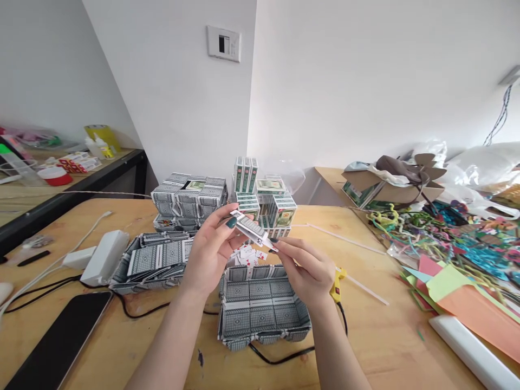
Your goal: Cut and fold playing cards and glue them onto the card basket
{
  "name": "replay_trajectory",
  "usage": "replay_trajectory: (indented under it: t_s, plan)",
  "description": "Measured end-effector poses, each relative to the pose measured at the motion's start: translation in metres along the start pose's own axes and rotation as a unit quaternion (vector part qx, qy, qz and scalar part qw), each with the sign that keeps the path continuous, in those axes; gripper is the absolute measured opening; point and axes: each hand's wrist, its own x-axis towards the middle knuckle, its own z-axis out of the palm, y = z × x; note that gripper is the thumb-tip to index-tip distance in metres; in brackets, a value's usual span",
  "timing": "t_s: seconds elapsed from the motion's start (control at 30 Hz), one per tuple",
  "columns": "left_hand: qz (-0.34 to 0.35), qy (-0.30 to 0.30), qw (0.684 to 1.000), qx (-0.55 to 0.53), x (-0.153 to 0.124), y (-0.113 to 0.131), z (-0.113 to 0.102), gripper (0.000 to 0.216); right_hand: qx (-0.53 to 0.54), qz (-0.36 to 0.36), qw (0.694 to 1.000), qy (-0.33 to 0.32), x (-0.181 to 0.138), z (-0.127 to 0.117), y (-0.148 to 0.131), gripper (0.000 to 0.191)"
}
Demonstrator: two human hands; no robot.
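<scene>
My left hand [211,246] and my right hand [306,268] meet above the wooden table, both pinching a folded playing card [254,232] between the fingertips. Just below them sits an open tray woven from playing cards [262,309], patterned backs facing out. A second card tray [156,262] lies to its left. Loose cards with red pips [247,255] lie behind the near tray. A yellow glue gun [338,281] rests by my right wrist, its black cord running under the tray.
Stacked card packs [264,203] and woven card blocks [189,197] stand at the back. A white power adapter [104,257], cables and a dark phone [60,341] lie left. Coloured paper sheets [467,295], pipe cleaners [439,233] and bags crowd the right.
</scene>
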Motion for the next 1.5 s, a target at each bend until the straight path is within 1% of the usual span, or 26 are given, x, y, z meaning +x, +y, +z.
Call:
replay_trajectory:
  t_s: [0.1,0.2,0.3,0.4,0.47,0.5,0.53,0.57,0.6,0.67,0.73,0.77,0.8,0.83,0.87,1.03,1.1,1.13,1.2,1.33,1.4,1.5]
  plan:
    - [0.004,-0.004,1.0,-0.006,-0.001,0.0,0.0,0.037,0.002,-0.003,1.0,0.011,-0.001,-0.001,-0.001,0.024]
    - [0.001,0.002,1.0,-0.004,-0.001,0.0,0.001,0.035,0.007,0.027,1.0,-0.003,-0.002,-0.001,-0.003,0.023]
    - [0.001,0.011,1.0,0.004,-0.001,-0.001,0.001,0.033,0.024,0.065,0.997,-0.021,-0.003,-0.002,-0.005,0.021]
    - [0.001,0.016,1.0,0.01,-0.001,-0.001,0.001,0.033,0.061,0.109,0.992,-0.009,-0.003,-0.002,-0.008,0.017]
    - [0.003,0.025,1.0,0.007,0.0,-0.001,0.001,0.033,0.109,0.153,0.982,0.006,-0.003,-0.001,-0.011,0.011]
    - [0.004,0.031,1.0,0.003,0.0,-0.002,0.001,0.033,0.144,0.187,0.972,0.011,-0.002,0.0,-0.013,0.009]
    - [0.005,0.037,0.999,-0.001,0.001,-0.002,0.001,0.033,0.188,0.231,0.954,0.011,-0.001,0.001,-0.015,0.006]
    - [0.004,0.043,0.999,-0.005,0.001,-0.002,0.001,0.033,0.241,0.282,0.929,0.006,0.001,0.002,-0.016,0.003]
    - [0.003,0.046,0.999,-0.007,0.001,-0.003,0.001,0.033,0.3,0.335,0.893,-0.005,0.003,0.002,-0.017,0.002]
    - [0.0,0.049,0.999,-0.007,0.002,-0.004,0.001,0.033,0.413,0.431,0.802,-0.033,0.006,0.004,-0.017,0.008]
    - [-0.003,0.049,0.999,-0.001,0.002,-0.004,0.002,0.034,0.495,0.492,0.714,-0.049,0.009,0.006,-0.017,0.013]
    - [-0.003,0.049,0.999,0.002,0.002,-0.004,0.002,0.034,0.522,0.512,0.681,-0.05,0.01,0.006,-0.016,0.014]
    - [-0.003,0.05,0.999,0.005,0.001,-0.004,0.003,0.034,0.539,0.526,0.656,-0.048,0.011,0.007,-0.016,0.015]
    - [-0.003,0.05,0.999,0.008,0.001,-0.004,0.003,0.034,0.55,0.535,0.639,-0.044,0.011,0.007,-0.015,0.016]
    - [-0.003,0.049,0.999,0.011,0.001,-0.005,0.004,0.034,0.556,0.541,0.63,-0.039,0.011,0.008,-0.015,0.016]
    - [0.003,0.031,0.999,0.02,0.001,-0.006,0.003,0.033,0.549,0.56,0.621,-0.003,0.012,0.009,-0.014,0.015]
    - [0.003,0.017,1.0,0.02,0.001,-0.007,0.002,0.032,0.544,0.559,0.625,0.002,0.012,0.009,-0.013,0.016]
    - [0.003,0.009,1.0,0.02,0.001,-0.008,0.001,0.033,0.538,0.557,0.633,0.003,0.012,0.01,-0.012,0.017]
    - [0.002,-0.01,1.0,0.019,0.001,-0.008,0.001,0.034,0.517,0.544,0.66,0.007,0.011,0.011,-0.012,0.017]
    - [0.0,-0.027,0.999,0.034,-0.001,-0.009,0.003,0.04,0.465,0.494,0.735,0.006,0.009,0.013,-0.012,0.019]
    - [-0.006,-0.025,0.997,0.066,-0.002,-0.009,0.004,0.039,0.444,0.48,0.757,-0.006,0.009,0.013,-0.014,0.02]
    - [-0.014,-0.019,0.99,0.136,-0.004,-0.009,0.005,0.033,0.422,0.472,0.774,-0.026,0.01,0.011,-0.017,0.021]
